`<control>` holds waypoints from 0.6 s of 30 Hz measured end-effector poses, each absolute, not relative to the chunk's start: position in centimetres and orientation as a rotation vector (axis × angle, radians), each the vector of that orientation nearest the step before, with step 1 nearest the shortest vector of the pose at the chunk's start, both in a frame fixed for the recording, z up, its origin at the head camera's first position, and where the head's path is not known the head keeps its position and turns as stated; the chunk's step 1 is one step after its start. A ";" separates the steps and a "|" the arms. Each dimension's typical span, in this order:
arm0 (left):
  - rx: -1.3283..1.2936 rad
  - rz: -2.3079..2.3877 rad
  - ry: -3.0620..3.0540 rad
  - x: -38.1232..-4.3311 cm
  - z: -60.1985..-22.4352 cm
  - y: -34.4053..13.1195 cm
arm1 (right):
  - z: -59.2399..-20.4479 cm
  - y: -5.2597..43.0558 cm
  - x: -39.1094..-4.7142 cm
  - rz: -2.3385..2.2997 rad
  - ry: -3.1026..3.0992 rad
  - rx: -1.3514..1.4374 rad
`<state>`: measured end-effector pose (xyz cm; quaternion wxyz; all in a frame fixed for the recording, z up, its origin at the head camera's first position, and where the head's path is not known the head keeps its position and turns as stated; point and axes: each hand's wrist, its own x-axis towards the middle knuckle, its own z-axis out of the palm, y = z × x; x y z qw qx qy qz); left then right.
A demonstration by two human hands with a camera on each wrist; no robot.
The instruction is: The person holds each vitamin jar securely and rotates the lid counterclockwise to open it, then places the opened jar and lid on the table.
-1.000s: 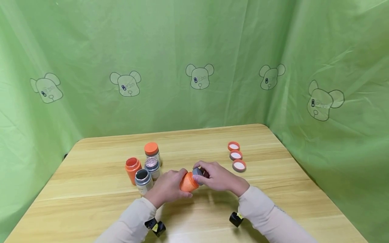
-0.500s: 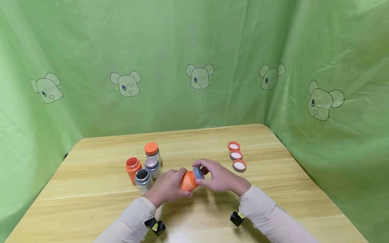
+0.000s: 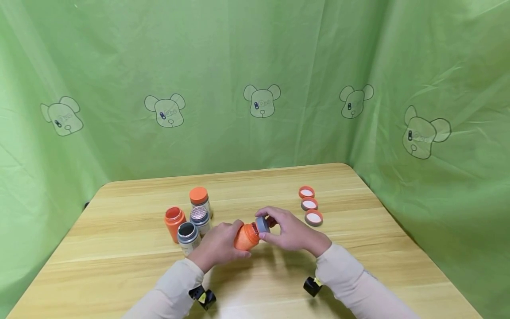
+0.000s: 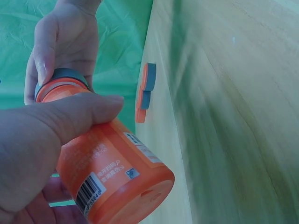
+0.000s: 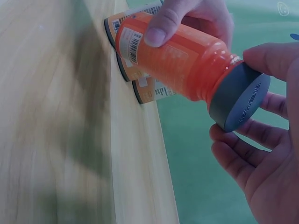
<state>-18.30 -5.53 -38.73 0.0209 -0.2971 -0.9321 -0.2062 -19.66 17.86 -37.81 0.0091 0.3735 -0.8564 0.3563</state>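
Above the middle of the table, my left hand (image 3: 219,246) grips an orange plastic bottle (image 3: 245,238), its thumb across the side in the left wrist view. The bottle is tilted, mouth toward the right. A dark grey screw lid (image 3: 262,224) is at that mouth, pinched between the fingers and thumb of my right hand (image 3: 292,231). Part of the bottle's rim shows between lid and neck. In the right wrist view the lid (image 5: 240,95) sits a little askew on the neck, raised lettering on its top.
Left of my hands stand an open orange bottle (image 3: 174,223), an open grey bottle (image 3: 189,239), a foil-sealed grey one (image 3: 200,219) and an orange-capped one (image 3: 198,195). Three upturned lids (image 3: 314,217) lie in a row at the right. Green curtains surround the wooden table (image 3: 358,266).
The grey lid has shifted right and tipped away from the orange bottle's neck, exposing some of the rim. My right hand moved slightly right with it; my left hand stayed nearly still.
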 end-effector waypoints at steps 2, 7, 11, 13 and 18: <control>-0.911 -0.649 -2.890 -18.3 -38.8 -5.6 | -37.8 18.1 -19.7 1.114 -2.660 1.161; -0.886 -0.693 -2.883 -18.3 -39.3 -5.9 | -38.1 19.0 -19.8 1.099 -2.642 1.147; -0.852 -0.761 -2.870 -18.4 -39.6 -6.3 | -38.7 19.9 -19.9 1.097 -2.651 1.108; -0.830 -0.787 -2.870 -18.5 -39.8 -6.4 | -39.1 20.5 -20.0 1.109 -2.656 1.080; -0.788 -0.803 -2.873 -18.8 -40.1 -6.9 | -40.1 22.3 -20.3 1.114 -2.687 1.020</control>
